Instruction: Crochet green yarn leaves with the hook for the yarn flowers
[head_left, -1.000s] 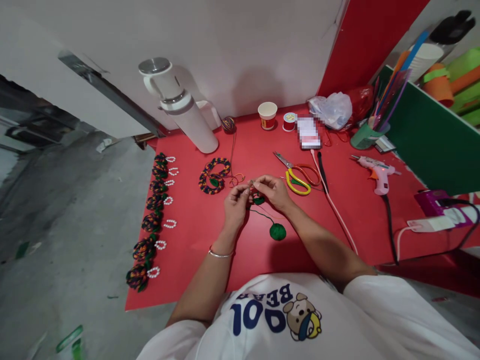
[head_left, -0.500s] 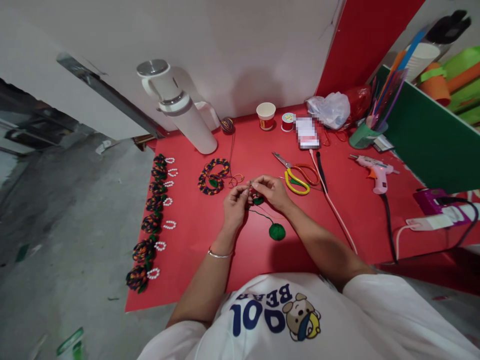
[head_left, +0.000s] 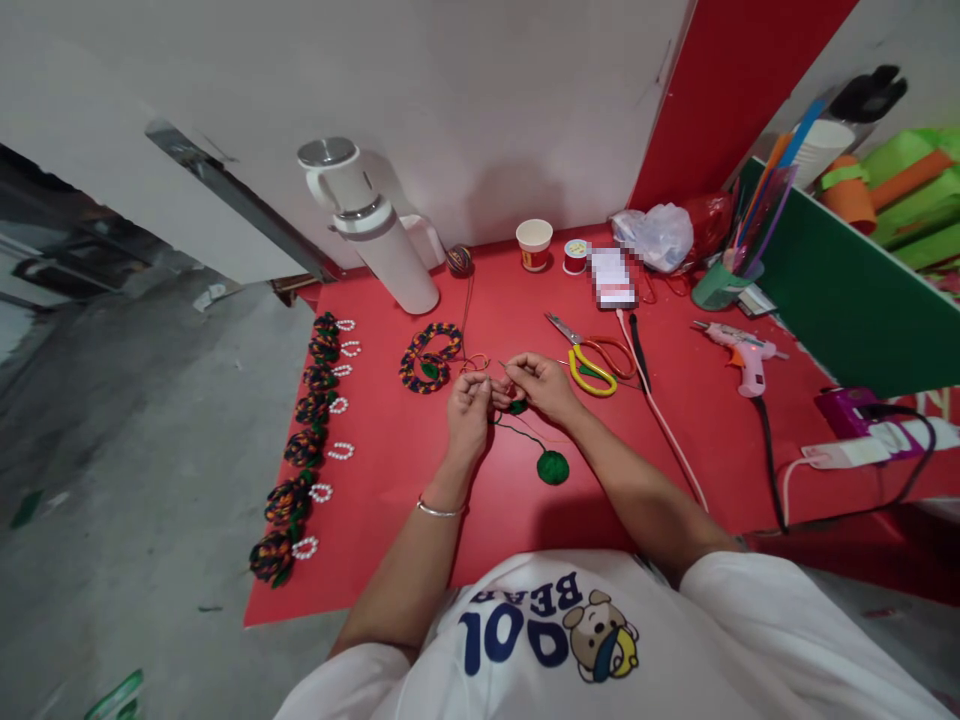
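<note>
My left hand (head_left: 471,408) pinches a small yarn piece, mostly hidden by the fingers, with a green part (head_left: 517,407) showing beneath. Close beside it, the fingers of my right hand (head_left: 541,386) are closed on what looks like a thin needle (head_left: 502,364). From the work a green strand runs to a green yarn ball (head_left: 553,467) on the table. To the left lies a curled multicolored knitted strip (head_left: 430,358) with a green bit inside. Yellow-and-red-handled scissors (head_left: 592,368) lie right of my hands.
Along the red table's (head_left: 390,520) left edge sit several yarn flowers (head_left: 304,447) with bead loops (head_left: 341,451). Behind stand a white thermos (head_left: 390,255), a multicolored yarn ball (head_left: 459,260), a paper cup (head_left: 534,245) and a thread spool (head_left: 575,257). A corded glue gun (head_left: 746,358) lies right.
My right fingers have drawn slightly up and apart from the left fingertips, and the thin tool's tip now shows. The view has shifted slightly; the table items stay put.
</note>
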